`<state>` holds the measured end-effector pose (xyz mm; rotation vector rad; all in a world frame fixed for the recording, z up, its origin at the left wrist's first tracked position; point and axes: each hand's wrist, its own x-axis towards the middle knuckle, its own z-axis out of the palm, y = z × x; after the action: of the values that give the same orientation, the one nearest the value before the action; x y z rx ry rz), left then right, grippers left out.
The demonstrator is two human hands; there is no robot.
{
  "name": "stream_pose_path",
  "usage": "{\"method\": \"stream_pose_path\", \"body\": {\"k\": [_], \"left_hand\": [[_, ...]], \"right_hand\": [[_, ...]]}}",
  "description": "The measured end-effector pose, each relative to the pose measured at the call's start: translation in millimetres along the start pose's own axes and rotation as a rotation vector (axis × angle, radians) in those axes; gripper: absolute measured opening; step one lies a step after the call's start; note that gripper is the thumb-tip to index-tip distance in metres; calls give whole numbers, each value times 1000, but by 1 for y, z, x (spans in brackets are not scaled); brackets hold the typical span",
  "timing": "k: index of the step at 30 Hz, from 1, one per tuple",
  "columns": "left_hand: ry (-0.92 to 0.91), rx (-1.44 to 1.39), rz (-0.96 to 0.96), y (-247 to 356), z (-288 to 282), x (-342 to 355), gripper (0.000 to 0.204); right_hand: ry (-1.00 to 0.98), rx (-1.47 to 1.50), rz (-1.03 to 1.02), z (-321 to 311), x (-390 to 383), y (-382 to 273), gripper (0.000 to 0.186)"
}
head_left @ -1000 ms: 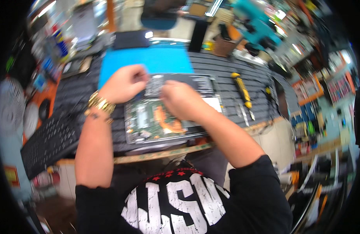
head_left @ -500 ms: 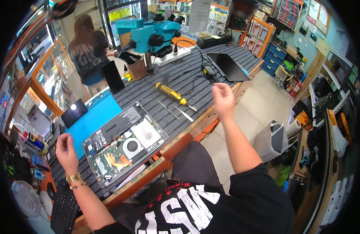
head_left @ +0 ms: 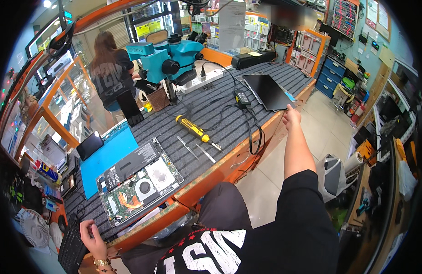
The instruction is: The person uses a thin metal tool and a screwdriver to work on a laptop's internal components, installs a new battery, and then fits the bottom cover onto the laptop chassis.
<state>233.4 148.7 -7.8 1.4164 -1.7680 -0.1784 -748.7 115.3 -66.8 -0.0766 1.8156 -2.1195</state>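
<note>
My right hand (head_left: 292, 117) reaches out to the far right of the bench and grips the near corner of a thin black laptop screen panel (head_left: 267, 90), thumb on top. Loosely curled and holding nothing I can see, my left hand (head_left: 92, 238) is at the bench's near left edge beside a black keyboard (head_left: 73, 249). Between the hands lies an opened laptop base (head_left: 138, 182), its battery, fan and green circuit board exposed. A yellow screwdriver (head_left: 192, 128) rests beyond it, with tweezers (head_left: 188, 148) and a slim metal tool (head_left: 205, 154) nearby.
A blue mat (head_left: 106, 155) bears a phone (head_left: 90, 145). Behind stand a teal microscope (head_left: 167, 59), a wicker basket (head_left: 158, 99) and a power strip (head_left: 202, 81). A black cable (head_left: 258, 132) loops over the bench edge by an adapter (head_left: 241, 97). Another person (head_left: 111, 73) is beyond the bench.
My right hand has moved right and away from me to take hold of the screen panel's corner. My left hand has come down and back toward the keyboard. The view has shifted.
</note>
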Motion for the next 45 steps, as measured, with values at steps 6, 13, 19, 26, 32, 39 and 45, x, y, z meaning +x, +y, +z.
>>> {"method": "stream_pose_path", "body": {"k": [6,13,19,26,32,39,45], "left_hand": [[175,-50,-75,-41,25,-33,19],[180,23,-81,-19,42,-30,18],[166,65,-70,-24,40,-34,17],[141,73,-52,-32,48,-25,15],[146,205,-59,37,57,-11,30],[155,208,-14,29,41,-25,31],[79,108,52,34,43,-21,24]], "right_hand": [[96,-53,-114,18,13,-20,14],[18,289,-275,10,30,-55,17],[17,515,-162,6,60,-68,31],[129,525,-275,-19,100,-71,30],[212,722,-262,-114,57,-43,31],[732,542,-356,-268,-129,-64,11],[986,362,-453,-478,-249,-5,17]]}}
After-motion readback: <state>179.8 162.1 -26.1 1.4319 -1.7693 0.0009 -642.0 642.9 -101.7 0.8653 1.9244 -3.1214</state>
